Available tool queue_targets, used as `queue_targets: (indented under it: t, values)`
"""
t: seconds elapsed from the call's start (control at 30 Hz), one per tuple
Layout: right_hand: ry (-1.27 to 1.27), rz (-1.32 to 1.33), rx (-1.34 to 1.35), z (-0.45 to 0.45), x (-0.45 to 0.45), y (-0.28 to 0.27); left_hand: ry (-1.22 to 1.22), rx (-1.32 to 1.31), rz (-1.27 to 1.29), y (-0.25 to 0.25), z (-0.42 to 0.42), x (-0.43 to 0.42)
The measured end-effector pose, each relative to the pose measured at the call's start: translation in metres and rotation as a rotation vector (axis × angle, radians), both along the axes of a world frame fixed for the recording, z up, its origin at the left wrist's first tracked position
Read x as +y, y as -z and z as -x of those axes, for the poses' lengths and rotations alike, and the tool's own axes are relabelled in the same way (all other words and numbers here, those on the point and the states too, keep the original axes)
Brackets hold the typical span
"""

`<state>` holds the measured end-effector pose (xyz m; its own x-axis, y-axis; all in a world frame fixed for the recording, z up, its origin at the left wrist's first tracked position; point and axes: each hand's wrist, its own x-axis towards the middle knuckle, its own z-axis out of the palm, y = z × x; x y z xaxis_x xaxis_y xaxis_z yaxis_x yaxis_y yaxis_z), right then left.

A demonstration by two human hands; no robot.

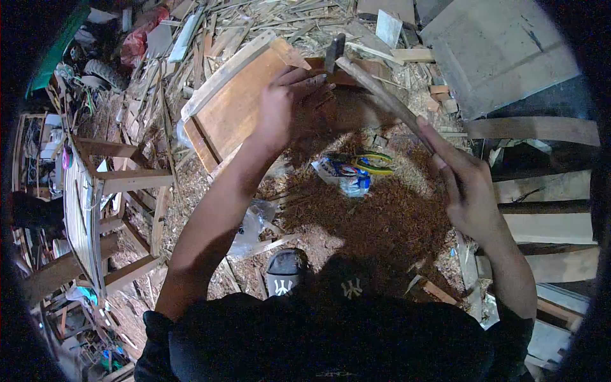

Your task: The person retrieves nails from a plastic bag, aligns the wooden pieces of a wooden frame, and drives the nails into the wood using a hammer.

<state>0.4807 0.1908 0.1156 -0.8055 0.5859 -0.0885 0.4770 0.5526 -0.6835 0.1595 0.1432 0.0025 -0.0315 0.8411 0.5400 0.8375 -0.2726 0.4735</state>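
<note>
My right hand is wrapped around the long wooden handle of a hammer. The dark hammer head is raised near the far edge of a wooden box or drawer-like piece. Just left of the head is my left hand, its fingers drawn together at the piece's far corner. Whatever sits between those fingertips is too small and shaded to make out. The wooden piece has an orange-brown panel with paler strips along its edges. Below both hands, pliers with yellow-green handles lie beside a blue-and-white packet.
Sawdust and wood scraps cover the ground. At left stands a wooden frame. A large grey board leans at upper right, above several curved planks. Clear plastic lies near my slippers.
</note>
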Motion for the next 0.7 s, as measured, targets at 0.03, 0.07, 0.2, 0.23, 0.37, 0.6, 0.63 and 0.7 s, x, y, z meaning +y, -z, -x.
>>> queue_targets:
  t: [0.03, 0.07, 0.2, 0.23, 0.37, 0.6, 0.63, 0.7]
  values:
    - [0.001, 0.004, 0.000, 0.001, -0.001, 0.005, 0.001, -0.009, -0.017, 0.002, 0.000, -0.002]
    - [0.013, -0.088, 0.111, 0.002, -0.001, 0.012, -0.003, -0.011, -0.012, 0.004, 0.000, -0.002]
    - [-0.008, -0.065, 0.105, 0.000, 0.000, 0.001, -0.031, 0.040, -0.029, 0.001, -0.001, -0.002]
    - [-0.005, -0.064, 0.106, 0.000, 0.000, -0.001, -0.031, 0.046, -0.011, 0.000, -0.001, -0.003]
    - [0.020, -0.219, 0.310, 0.000, -0.006, 0.005, -0.015, 0.014, -0.016, -0.001, 0.000, -0.002]
    - [-0.042, -0.206, 0.106, 0.003, 0.003, -0.001, 0.023, 0.024, -0.030, 0.006, 0.004, -0.001]
    - [-0.068, -0.337, 0.272, 0.004, 0.005, 0.000, 0.002, 0.027, -0.027, 0.007, 0.004, -0.001]
    - [0.001, -0.328, 0.327, 0.002, -0.001, -0.001, 0.010, 0.002, -0.013, 0.008, 0.005, -0.001]
